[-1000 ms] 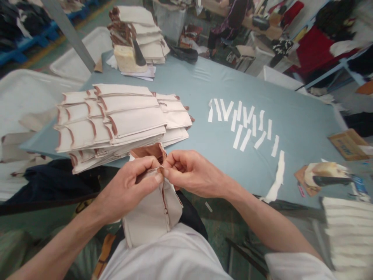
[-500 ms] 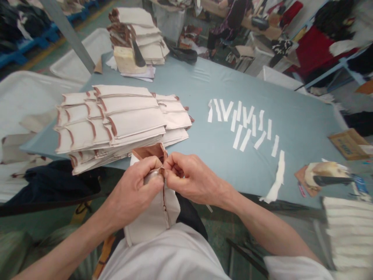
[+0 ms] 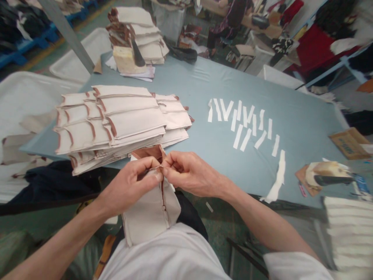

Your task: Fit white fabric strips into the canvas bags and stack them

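A cream fabric bag (image 3: 148,219) with brown lining and a dark brown seam down its side stands against my lap, its top at the table's edge. My left hand (image 3: 135,181) pinches the bag's top edge between thumb and forefinger. Close against it, my right hand (image 3: 186,171) pinches the same edge near the seam, fingers curled. Whatever small thing may lie between the fingertips is hidden. Behind the bag's mouth, a stack of similar cream bags (image 3: 131,105) with brown edges lies on the blue-grey table (image 3: 204,83).
Several white strips (image 3: 237,136) lie on the table, with a longer torn white piece (image 3: 278,177) near its front edge. An iron-like tool (image 3: 328,177) rests at the right beside a cardboard box (image 3: 348,144). More cream bags (image 3: 148,35) are piled at the back left. Beyond, a person (image 3: 233,19) sits.
My left hand has shifted slightly and its fingers have spread a little; the shiny grey patch in it no longer shows. Both hands still pinch the bag's edge.
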The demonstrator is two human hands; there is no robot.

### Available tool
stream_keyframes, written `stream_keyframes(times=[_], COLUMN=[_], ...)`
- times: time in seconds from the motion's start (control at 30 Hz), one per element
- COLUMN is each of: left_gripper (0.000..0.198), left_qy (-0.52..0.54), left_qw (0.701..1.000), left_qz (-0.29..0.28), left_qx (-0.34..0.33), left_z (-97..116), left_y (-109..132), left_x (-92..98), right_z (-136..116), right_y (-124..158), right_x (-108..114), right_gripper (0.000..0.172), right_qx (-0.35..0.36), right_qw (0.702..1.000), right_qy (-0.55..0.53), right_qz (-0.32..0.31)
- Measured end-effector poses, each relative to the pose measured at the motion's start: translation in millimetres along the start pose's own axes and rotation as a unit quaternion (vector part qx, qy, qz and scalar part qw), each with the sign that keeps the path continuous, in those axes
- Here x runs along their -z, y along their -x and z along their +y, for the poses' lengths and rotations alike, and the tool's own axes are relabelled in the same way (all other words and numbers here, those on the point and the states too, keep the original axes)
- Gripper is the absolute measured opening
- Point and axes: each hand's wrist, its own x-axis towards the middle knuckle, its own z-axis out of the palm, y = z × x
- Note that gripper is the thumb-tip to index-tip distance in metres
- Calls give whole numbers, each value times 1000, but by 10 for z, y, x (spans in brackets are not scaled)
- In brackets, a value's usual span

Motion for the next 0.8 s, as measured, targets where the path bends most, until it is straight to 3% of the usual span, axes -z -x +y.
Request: stream_keyframes(times=[0.13,0.3,0.5,0.8], left_gripper=[29,25,38,38], left_qy=[-69,-68,-92,-78], left_qw=[998,998,996,997], left_qz=[13,2,9,14], left_qx=[3,2,11,-7], left_z=[80,74,49,86], left_y=[-20,-7,-39,-50], left_x=[36,71,78,36], right_z=[60,124,107,92], right_y=[-42,-84,-102,-153], right_x=[13,27,65,146], right_gripper=[13,17,17,40], right_qx=[-6,-32,-21,-32], right_qw=[1000,996,994,984], right_qy=[-18,-74,-89,-145], right_qz=[-9,-38,-61,-94])
